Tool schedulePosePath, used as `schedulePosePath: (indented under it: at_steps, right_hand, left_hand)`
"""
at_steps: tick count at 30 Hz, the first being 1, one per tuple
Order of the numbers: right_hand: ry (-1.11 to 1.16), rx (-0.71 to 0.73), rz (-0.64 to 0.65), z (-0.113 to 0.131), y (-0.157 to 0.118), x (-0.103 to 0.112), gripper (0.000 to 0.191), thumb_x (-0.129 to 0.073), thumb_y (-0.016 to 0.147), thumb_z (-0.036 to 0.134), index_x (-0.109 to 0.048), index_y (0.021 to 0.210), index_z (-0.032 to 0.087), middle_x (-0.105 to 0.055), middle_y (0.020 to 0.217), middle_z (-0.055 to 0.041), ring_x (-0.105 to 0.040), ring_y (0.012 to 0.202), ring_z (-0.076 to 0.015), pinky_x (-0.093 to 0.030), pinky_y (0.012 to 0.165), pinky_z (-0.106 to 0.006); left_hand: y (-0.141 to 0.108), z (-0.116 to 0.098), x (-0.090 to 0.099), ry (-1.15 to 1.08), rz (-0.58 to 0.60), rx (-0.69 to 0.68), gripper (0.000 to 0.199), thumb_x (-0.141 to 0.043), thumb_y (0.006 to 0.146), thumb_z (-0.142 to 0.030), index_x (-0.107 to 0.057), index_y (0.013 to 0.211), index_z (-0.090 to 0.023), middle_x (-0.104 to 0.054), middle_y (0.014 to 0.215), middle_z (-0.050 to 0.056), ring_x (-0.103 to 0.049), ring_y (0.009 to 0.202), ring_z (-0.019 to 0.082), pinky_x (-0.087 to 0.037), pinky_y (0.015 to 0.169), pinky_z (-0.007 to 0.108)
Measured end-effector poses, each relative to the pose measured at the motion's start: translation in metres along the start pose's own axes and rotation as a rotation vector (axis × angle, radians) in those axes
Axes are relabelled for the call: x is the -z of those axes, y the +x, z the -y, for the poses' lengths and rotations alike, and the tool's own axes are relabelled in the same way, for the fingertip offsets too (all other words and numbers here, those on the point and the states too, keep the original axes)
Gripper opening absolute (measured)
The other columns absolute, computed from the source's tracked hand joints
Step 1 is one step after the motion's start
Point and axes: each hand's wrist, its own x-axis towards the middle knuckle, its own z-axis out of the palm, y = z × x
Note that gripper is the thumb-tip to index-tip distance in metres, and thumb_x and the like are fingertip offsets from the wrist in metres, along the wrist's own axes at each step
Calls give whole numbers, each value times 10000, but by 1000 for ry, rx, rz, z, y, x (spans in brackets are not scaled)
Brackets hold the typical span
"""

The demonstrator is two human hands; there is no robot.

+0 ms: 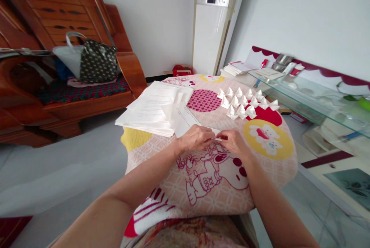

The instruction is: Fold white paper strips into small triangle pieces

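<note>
My left hand (198, 137) is closed with its fingertips pinching a white sheet of paper (219, 139) at the near side of the round table. Close beside it, my right hand (232, 141) pinches the same paper, thumb and fingers pressed together. Most of the paper is hidden behind my fingers. A sheet with printed lines (185, 120) lies just beyond my left hand; whether it joins the held paper I cannot tell. To the left rests a thick stack of white paper (147, 111). Several small folded white paper boats (241, 111) stand in rows at the far right.
A patterned cloth (202, 178) covers the table. On the right stands a glass-topped cabinet (323, 107) with papers and cups. A wooden bench (72, 7) holding a dark patterned bag (97, 61) is at the left. An air conditioner (211, 28) stands behind.
</note>
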Motion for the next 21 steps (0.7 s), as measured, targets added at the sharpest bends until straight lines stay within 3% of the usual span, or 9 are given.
schedulePosePath:
  at_steps: [3,8,11,15,21]
  right_hand:
    - [-41,22,143,5,-6,7,189,-636,732,110,-800,793,181,-683,622,-10,-590,607,-168,-415,603,-283]
    - [-15,53,265,5,-13,18,152,-633,799,172,-761,716,174,-629,610,10,-535,599,-142,-364,568,-270]
    - [0,23,246,1,-13,17,256,-628,818,258,-666,577,179,-567,556,24,-498,556,-123,-312,518,-251]
    - [61,-153,197,1,-11,14,280,-621,802,279,-615,538,186,-534,471,30,-472,458,-110,-303,463,-234]
    - [151,-286,182,12,-10,14,297,-604,810,220,-592,515,186,-536,423,28,-451,375,-88,-301,416,-209]
  left_hand:
    - [1,-4,-4,19,86,-58,183,-540,980,-217,-706,918,-171,-711,846,69,-657,745,162,-439,665,255]
    - [3,-3,-6,-120,113,-50,160,-578,969,-217,-720,907,-175,-715,823,56,-650,741,154,-409,654,246]
    - [3,2,-3,-256,145,88,149,-619,926,-235,-727,849,-167,-703,763,20,-612,686,132,-379,628,233]
    - [3,12,6,-407,148,324,157,-671,843,-288,-730,840,-143,-649,685,-21,-538,628,115,-351,590,222]
    - [2,25,7,-454,107,471,197,-645,830,-313,-700,763,-136,-567,606,-27,-482,586,112,-338,576,232]
